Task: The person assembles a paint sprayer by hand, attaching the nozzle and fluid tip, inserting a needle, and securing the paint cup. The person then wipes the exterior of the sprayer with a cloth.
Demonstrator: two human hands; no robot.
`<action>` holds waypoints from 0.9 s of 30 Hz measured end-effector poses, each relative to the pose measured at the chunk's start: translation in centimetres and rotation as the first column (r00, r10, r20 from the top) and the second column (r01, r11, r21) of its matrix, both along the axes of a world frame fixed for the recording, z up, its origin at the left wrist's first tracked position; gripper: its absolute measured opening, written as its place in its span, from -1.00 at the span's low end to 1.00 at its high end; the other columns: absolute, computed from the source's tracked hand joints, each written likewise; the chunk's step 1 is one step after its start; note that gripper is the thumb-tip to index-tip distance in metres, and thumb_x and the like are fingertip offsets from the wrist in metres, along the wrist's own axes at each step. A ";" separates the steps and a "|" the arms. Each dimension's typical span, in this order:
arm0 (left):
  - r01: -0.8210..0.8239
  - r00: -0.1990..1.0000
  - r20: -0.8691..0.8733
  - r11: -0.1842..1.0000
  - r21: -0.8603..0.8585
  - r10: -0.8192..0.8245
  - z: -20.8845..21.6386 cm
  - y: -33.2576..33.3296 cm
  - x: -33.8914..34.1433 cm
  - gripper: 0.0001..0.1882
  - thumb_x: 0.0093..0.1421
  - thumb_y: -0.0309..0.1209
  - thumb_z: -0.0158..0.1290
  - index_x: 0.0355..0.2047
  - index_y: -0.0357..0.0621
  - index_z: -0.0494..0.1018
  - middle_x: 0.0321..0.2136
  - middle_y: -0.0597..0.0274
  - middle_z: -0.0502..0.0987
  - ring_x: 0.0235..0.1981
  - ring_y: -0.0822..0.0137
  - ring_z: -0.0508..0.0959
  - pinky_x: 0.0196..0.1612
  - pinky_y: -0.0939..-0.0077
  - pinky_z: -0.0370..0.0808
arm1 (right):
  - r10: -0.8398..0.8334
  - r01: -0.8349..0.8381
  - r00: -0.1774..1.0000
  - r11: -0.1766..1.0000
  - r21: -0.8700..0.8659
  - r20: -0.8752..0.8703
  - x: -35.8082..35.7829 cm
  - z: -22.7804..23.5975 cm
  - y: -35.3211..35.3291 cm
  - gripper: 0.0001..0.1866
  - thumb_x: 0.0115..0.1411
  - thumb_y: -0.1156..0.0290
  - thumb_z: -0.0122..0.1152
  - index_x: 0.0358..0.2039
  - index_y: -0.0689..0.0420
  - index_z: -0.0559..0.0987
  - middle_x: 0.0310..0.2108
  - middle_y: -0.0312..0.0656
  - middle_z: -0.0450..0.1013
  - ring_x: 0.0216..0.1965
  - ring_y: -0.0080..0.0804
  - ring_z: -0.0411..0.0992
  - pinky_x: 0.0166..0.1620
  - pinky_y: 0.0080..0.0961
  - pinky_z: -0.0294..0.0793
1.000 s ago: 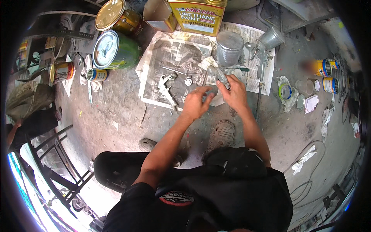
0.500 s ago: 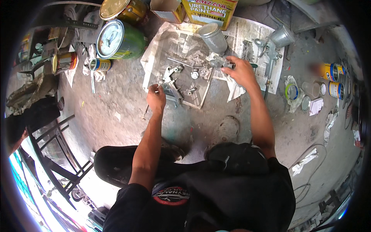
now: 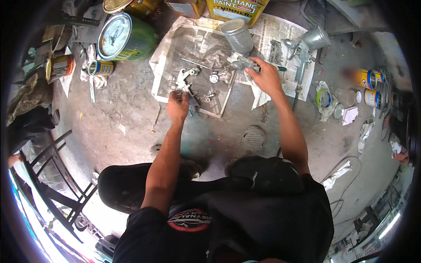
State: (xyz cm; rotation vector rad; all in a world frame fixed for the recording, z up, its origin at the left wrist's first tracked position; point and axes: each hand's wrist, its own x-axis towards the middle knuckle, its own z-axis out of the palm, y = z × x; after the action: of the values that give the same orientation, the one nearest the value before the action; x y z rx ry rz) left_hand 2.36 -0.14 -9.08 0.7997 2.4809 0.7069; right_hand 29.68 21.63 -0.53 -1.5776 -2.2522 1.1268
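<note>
I am viewing: grey stained floor (image 3: 127,111), bearing newspaper (image 3: 272,30) | silver spray-gun body (image 3: 186,78), lying on newspaper, left hand (image 3: 177,108) partly covering it, finger closure I cannot tell | grey part (image 3: 240,65), right hand (image 3: 267,79), fingers clamping it | green bucket (image 3: 144,41), yellow tin (image 3: 237,12), standing by newspaper.

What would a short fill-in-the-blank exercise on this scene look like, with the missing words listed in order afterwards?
1. The person's right hand holds a small grey metallic-looking piece; at the dismantled silver metal spray-gun body is the person's ____.
2. The silver spray gun with a metal cup lies on printed sheets of ____.
3. The large round tin under a pale, blue-rimmed lid has sides coloured ____.

Missing words: left hand; newspaper; green.
</note>
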 end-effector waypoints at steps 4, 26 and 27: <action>-0.021 0.992 0.125 0.999 0.039 0.015 -1.2 -0.1 0.3 -0.52 0.18 -0.20 0.30 -0.03 -0.24 0.47 -0.35 0.00 0.70 -0.28 0.03 0.71 -0.15 0.21 0.59 | -0.028 0.030 0.998 0.999 0.045 -0.052 0.2 -2.4 0.6 -0.47 0.16 0.10 0.43 0.06 0.13 0.64 -0.40 -0.03 0.63 -0.48 -0.31 0.53 -0.27 -0.35 0.50; 0.349 0.872 0.192 0.848 0.399 -0.449 8.9 6.3 12.0 -0.79 0.34 -0.34 0.13 -0.19 -0.25 0.61 -0.36 -0.05 0.66 -0.39 0.18 0.68 -0.27 0.33 0.59 | -0.446 0.426 0.806 0.894 -0.143 -0.388 1.5 2.6 -5.2 -0.53 0.22 0.22 0.43 0.09 0.16 0.63 -0.27 -0.08 0.66 -0.48 -0.50 0.53 -0.41 -0.51 0.50; 0.354 0.865 0.218 0.857 0.374 -0.452 8.8 5.6 12.4 -0.79 0.34 -0.35 0.14 -0.19 -0.25 0.61 -0.36 -0.04 0.66 -0.39 0.17 0.68 -0.27 0.33 0.59 | -0.373 0.397 0.842 0.918 -0.020 -0.390 1.5 2.0 -5.0 -0.53 0.22 0.22 0.44 0.09 0.17 0.63 -0.21 -0.07 0.67 -0.40 -0.46 0.56 -0.36 -0.47 0.53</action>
State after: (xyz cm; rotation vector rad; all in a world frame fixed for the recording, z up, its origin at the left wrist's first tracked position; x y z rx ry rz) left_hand 14.79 5.50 -0.28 1.1966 1.8582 1.0013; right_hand 31.17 16.62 1.47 -1.5278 -1.6100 1.1194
